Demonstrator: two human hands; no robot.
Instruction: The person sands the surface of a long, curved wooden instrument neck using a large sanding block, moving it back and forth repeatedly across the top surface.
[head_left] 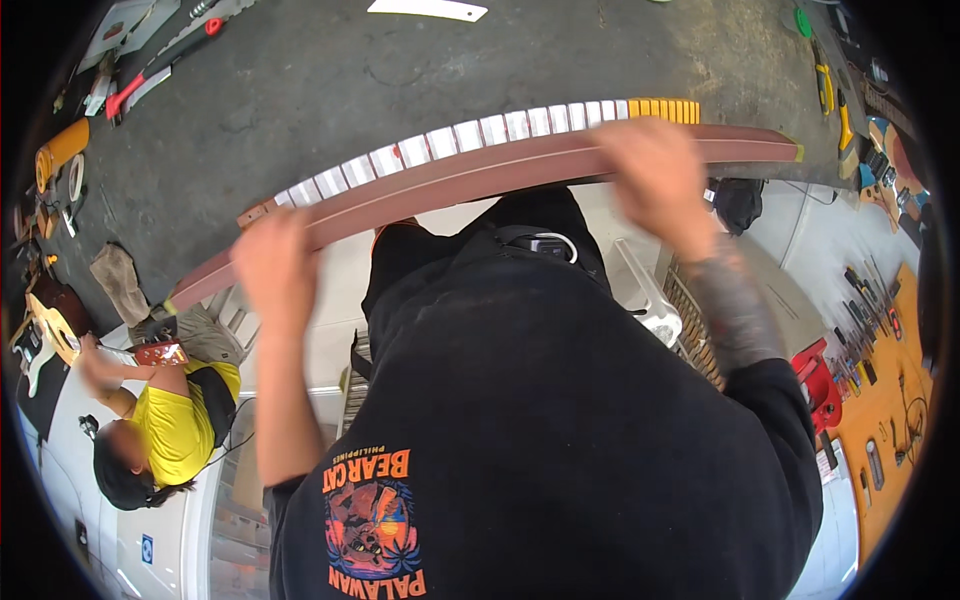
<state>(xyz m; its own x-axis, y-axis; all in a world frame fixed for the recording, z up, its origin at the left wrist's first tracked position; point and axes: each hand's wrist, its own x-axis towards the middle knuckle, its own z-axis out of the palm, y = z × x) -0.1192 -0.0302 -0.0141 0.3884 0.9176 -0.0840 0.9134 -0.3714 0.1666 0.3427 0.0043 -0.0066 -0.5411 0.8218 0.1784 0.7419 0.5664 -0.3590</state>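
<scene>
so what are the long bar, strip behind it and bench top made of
Bar: painted wood or metal perhaps; even, matte reddish brown, no clear grain.
Strip: probably wood, brown at one end, with white and yellow tape-like sections.
Bench top: matte grey, scuffed, possibly rubber.

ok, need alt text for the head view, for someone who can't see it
The wearer's left hand and right hand, both blurred, hold a long reddish-brown bar alongside a strip of white and yellow segments at the near side of a dark workbench. At far left, a person in a yellow shirt holds a guitar.
</scene>
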